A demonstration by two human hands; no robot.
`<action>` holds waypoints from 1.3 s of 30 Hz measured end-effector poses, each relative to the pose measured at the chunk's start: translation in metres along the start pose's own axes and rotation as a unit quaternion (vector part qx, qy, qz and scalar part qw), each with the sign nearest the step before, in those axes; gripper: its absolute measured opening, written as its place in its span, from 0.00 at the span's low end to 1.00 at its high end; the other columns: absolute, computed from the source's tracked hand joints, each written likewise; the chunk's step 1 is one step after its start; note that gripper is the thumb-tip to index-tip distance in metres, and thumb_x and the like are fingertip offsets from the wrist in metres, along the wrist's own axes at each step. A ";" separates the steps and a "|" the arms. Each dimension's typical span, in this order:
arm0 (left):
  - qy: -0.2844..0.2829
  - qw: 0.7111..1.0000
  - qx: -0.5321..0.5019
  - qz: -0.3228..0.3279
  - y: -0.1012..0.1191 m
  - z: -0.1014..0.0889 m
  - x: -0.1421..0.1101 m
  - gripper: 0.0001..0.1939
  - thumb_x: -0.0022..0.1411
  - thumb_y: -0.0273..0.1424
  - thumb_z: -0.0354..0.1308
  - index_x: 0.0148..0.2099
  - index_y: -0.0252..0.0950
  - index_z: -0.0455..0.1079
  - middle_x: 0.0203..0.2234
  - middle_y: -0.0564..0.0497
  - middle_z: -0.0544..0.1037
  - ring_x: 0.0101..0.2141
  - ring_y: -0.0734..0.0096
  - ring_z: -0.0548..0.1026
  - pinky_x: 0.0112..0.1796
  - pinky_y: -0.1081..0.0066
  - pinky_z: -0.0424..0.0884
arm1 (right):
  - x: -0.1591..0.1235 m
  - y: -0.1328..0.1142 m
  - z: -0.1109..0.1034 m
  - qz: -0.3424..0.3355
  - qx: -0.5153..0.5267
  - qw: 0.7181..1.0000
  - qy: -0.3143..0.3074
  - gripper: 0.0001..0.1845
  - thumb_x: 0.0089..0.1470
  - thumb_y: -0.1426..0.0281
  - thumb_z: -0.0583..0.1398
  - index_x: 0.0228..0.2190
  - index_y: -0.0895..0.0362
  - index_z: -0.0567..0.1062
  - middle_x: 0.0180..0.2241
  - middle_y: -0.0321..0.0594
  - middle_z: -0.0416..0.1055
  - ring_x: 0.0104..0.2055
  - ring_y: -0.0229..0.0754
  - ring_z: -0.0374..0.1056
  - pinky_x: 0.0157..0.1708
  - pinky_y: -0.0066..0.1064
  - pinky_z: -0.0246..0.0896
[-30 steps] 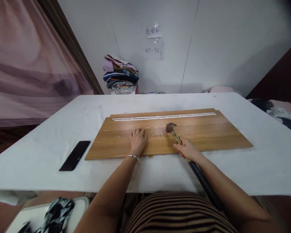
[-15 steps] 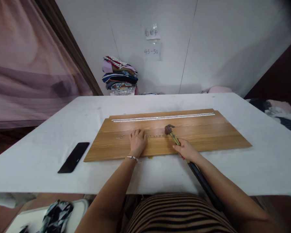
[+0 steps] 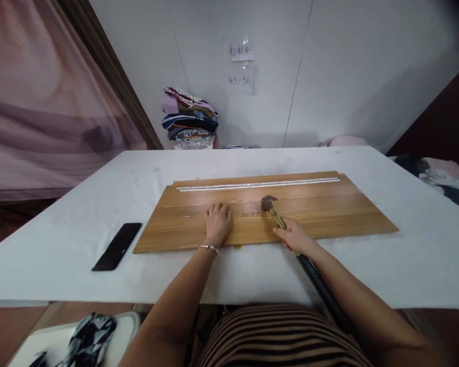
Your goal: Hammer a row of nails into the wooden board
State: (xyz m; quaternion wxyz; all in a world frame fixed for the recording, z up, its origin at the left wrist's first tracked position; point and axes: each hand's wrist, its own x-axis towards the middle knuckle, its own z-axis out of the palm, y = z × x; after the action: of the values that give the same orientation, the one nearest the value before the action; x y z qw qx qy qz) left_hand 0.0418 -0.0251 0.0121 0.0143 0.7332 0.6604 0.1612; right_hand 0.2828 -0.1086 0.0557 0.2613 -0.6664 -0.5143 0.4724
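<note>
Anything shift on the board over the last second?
Nothing visibly moved beyond a slight shift of the whole view; nothing was taken up or let go. The right hand still grips the claw hammer with the black lower handle, and the left hand still rests on the brown wood-grain board. The flat black rectangular object stayed put.

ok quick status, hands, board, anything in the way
Right hand gripping hammer, head over nail row. Left hand flat on board. Loose nails left of it; phone off board.
</note>
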 end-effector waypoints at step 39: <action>-0.003 1.000 0.000 -0.002 -0.001 0.001 0.000 0.16 0.68 0.34 0.49 0.51 0.40 0.75 0.58 0.42 0.74 0.58 0.54 0.67 0.58 0.54 0.61 | -0.002 -0.007 -0.001 0.011 -0.013 1.000 0.001 0.11 0.60 0.75 0.57 0.28 0.52 0.60 0.08 0.21 0.55 0.10 0.32 0.51 0.12 0.22 0.44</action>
State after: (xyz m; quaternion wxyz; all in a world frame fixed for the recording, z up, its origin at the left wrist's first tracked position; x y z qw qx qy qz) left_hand 0.0414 -0.0246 0.0112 0.0164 0.7324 0.6619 0.1588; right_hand 0.2808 -0.1079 0.0624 0.2478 -0.6761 -0.5126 0.4677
